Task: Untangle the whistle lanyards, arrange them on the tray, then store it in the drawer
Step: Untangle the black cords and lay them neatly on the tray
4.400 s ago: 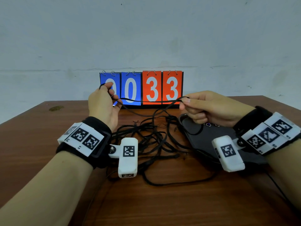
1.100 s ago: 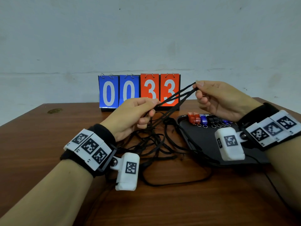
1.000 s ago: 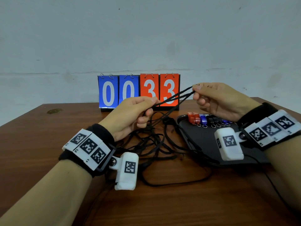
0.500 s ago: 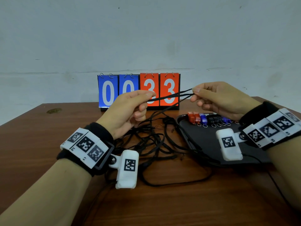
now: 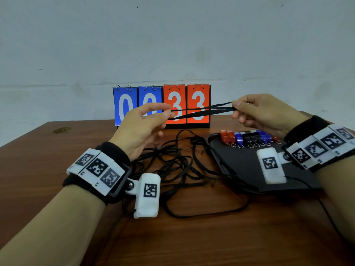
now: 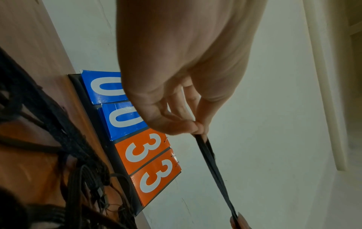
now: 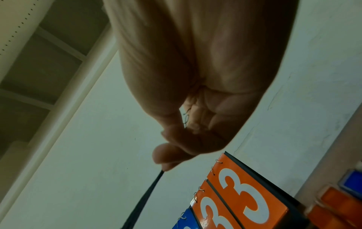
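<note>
Black lanyard strands stretched taut between two hands above the wooden surface (image 5: pixel 211 237).

Behind stands a scoreboard (image 5: pixel 162 105); the black tray (image 5: pixel 242 166) carries whistles (image 5: pixel 249 138); tangled lanyards (image 5: pixel 178 164) lie beside it. Left hand (image 5: pixel 142 127) and right hand (image 5: pixel 263 114) each pinch the strands (image 5: pixel 201 111) in a fingertip grip.

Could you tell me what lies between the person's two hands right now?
In the head view, black lanyard cords stretch taut between the left hand and the right hand, each pinching an end, in front of the scoreboard.
</note>
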### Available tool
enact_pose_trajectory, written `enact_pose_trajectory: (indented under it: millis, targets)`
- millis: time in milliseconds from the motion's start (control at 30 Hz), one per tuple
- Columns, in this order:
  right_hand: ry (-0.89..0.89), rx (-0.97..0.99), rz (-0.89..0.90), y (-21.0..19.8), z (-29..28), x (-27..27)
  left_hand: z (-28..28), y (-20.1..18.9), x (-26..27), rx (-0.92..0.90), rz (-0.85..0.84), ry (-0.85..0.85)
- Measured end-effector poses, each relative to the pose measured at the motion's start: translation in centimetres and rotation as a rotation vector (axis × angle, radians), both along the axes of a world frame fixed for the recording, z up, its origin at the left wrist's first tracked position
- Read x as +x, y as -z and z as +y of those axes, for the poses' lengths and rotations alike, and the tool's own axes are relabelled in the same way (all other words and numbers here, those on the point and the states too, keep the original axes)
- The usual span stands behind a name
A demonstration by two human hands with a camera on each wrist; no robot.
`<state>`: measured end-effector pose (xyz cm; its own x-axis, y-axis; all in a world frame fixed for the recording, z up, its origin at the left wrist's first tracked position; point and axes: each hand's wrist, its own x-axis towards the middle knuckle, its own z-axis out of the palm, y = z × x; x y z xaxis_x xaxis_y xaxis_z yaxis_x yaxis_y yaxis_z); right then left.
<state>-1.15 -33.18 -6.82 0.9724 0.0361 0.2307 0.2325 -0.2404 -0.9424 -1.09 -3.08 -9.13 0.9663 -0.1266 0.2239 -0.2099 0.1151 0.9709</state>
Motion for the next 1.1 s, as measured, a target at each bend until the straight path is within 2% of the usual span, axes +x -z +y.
enact_pose_trajectory:
  millis: [100, 267, 367, 467, 767, 933, 1100]
  targets:
    - [0.003, -0.011, 0.004, 0.1, -0.4, 0.1, 0.1, 0.0, 0.0, 0.026, 0.004, -0.032]
    - [0.038, 0.012, 0.022, 0.0, -0.7, 0.3, -0.2, 0.4, 0.0, 0.197, 0.043, -0.008]
    - [0.028, -0.041, 0.09, -0.1, -1.4, 0.4, -0.3, 0.3, -0.2, 0.325, 0.083, 0.069]
    - [0.023, -0.103, 0.162, -0.2, -2.2, 0.4, -0.5, 0.0, -0.8, 0.434, 0.153, 0.223]
    - [0.08, -0.039, 0.301, 0.0, -5.1, 0.6, -1.7, 0.0, -1.9, 0.492, 0.252, 0.593]
    - [0.143, -0.034, 0.403, 1.2, -6.6, 1.2, -2.1, -0.4, -2.7, 0.588, 0.24, 0.627]
    - [0.227, -0.096, 0.478, 1.8, -8.2, 1.6, -2.1, -0.5, -3.0, 0.769, 0.186, 0.694]
